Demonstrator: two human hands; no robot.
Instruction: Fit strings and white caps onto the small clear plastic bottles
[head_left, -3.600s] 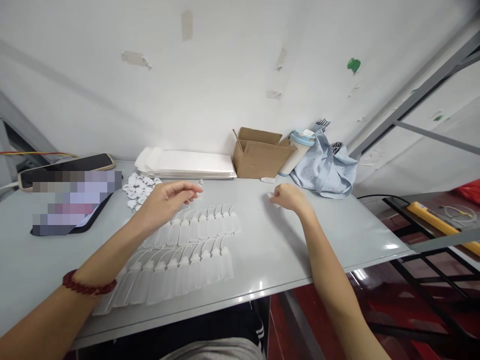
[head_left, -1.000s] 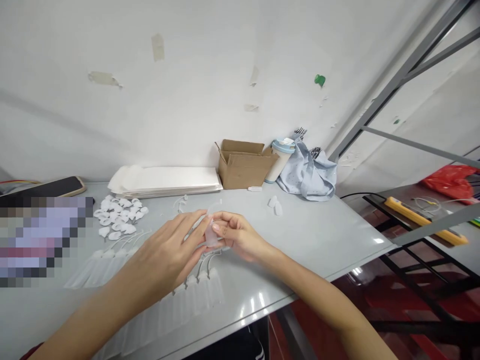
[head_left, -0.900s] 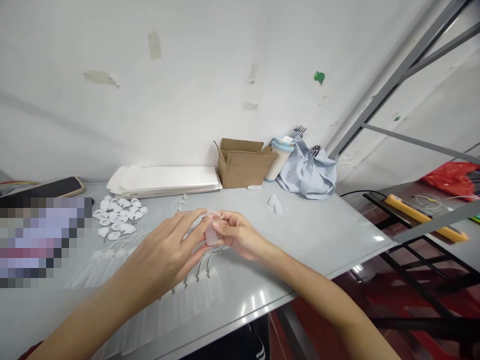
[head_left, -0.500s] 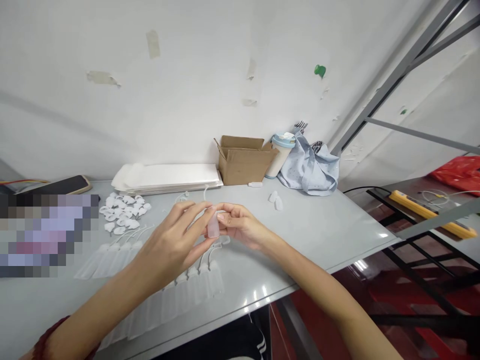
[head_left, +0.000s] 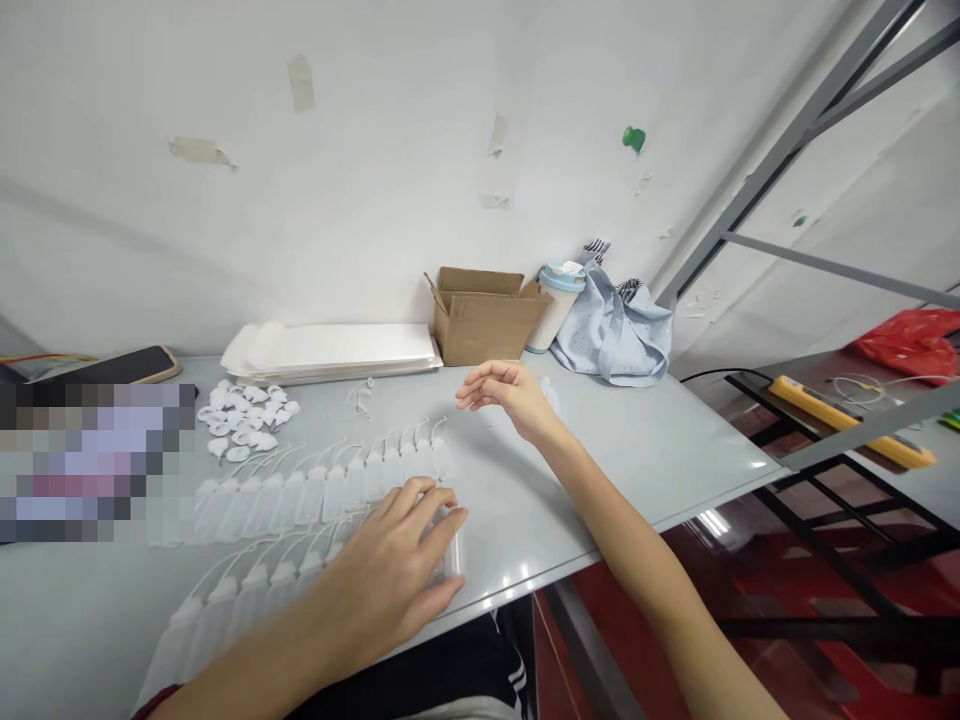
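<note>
My left hand [head_left: 401,565] is low over the right end of the front row. Its thumb and fingers are around a small translucent plastic piece [head_left: 455,556], largely hidden by the hand. Similar flat translucent pieces with thin white cords lie in a back row [head_left: 304,495] and a front row [head_left: 240,590], the latter partly under my left arm. Above the table, my right hand [head_left: 510,395] has loosely bent fingers with nothing visible in them. Just behind it lie small white pieces [head_left: 551,395], partly covered.
At the left is a pile of white caps [head_left: 244,415], near a phone [head_left: 142,365]. Along the wall stand white sheets [head_left: 345,350], an open cardboard box [head_left: 484,330], a blue-lidded cup [head_left: 555,310] and a light blue cloth [head_left: 619,335]. A metal frame [head_left: 757,190] rises at the right.
My hands have parted. My left hand has come down toward me with the translucent piece, to the front row's end. My right hand has let go and moved right and slightly up.
</note>
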